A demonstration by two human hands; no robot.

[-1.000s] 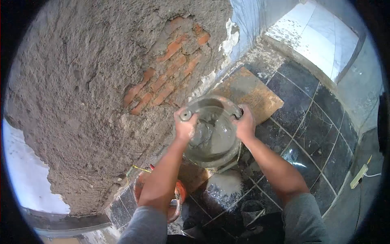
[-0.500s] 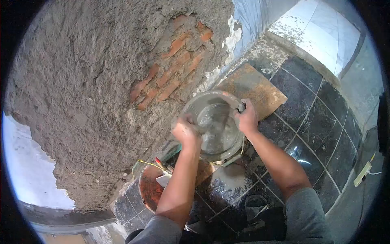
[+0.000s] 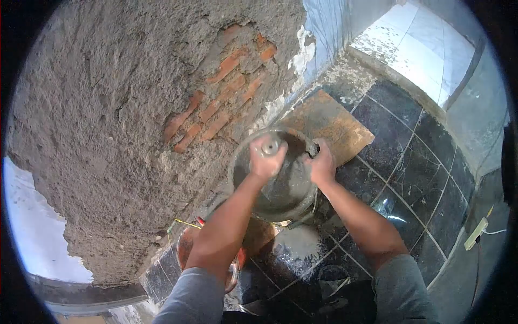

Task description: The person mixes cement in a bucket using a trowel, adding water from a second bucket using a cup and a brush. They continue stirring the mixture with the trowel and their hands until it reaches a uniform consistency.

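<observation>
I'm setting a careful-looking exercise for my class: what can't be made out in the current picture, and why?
All in the head view:
- Far end of the round-ended handle: hidden beneath the left hand.
- Much of the orange container: behind the left forearm.
- Any markings on the pale box: too small.
- Left sleeve: cut off by the bottom edge.

A rough wall [image 3: 113, 124] bars any reach along the floor's [image 3: 386, 121] left edge, close beside the bucket [image 3: 236, 175]; an orange tub [image 3: 185, 245] crowds that edge nearer the person. The left hand [image 3: 267, 159] blocks the mouth's left half, the right hand [image 3: 322, 163] its right rim. I see open tiles toward the floor's right edge.
</observation>
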